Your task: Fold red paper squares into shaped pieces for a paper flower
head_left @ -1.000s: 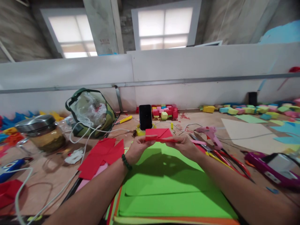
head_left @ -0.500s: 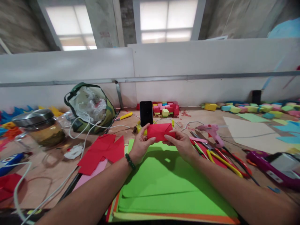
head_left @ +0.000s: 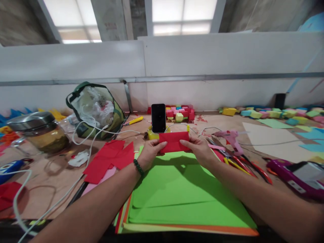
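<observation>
Legible wording: none; no word, brand or number is showing clearly enough to read.

Item 1. Reddish marks, perhaps characters, forming a short row on the grey pillar, which is rising beyond the back edge of the worktop, above the white panel. Blurring; illegible.

Item 2. Pale patches sitting on the near side of the purple device, which is lying on the worktop's right-hand part. Any print too small to tell.

Item 3. Whitish marking showing on the blue device, which is lying on the worktop's left-hand part, between back and front edges. Unreadable.
</observation>
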